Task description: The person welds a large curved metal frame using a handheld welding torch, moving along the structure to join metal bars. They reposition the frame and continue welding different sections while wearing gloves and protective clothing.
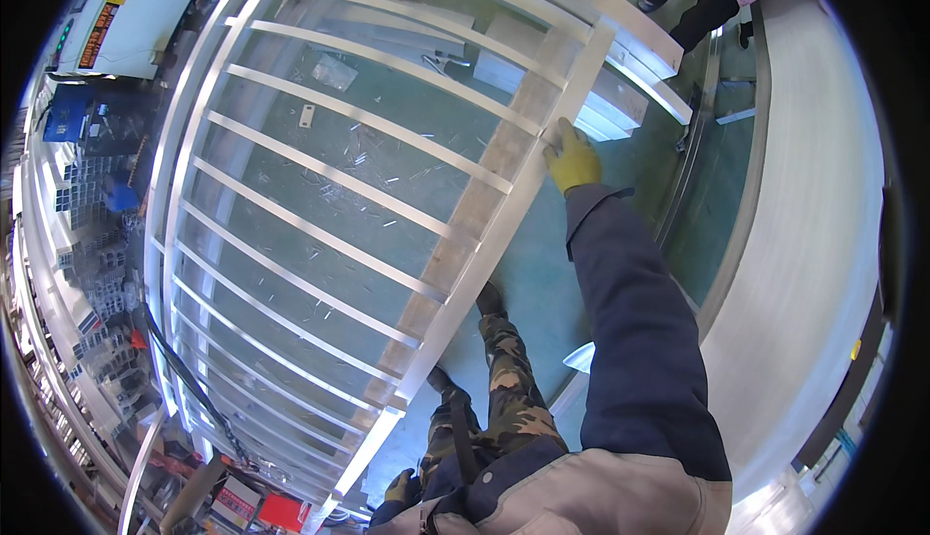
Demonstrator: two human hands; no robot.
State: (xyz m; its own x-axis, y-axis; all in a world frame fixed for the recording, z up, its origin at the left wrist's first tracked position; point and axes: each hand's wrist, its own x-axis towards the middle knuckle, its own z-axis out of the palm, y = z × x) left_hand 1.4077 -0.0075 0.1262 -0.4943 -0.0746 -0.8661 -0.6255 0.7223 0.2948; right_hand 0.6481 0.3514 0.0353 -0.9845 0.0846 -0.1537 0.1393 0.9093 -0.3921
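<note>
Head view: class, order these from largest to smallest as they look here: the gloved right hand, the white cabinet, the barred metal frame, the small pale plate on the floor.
1. Barred metal frame
2. White cabinet
3. Gloved right hand
4. Small pale plate

Gloved right hand (575, 161) touching barred metal frame (523, 186); left hand (401, 486) beside trousers (509, 370).
</note>
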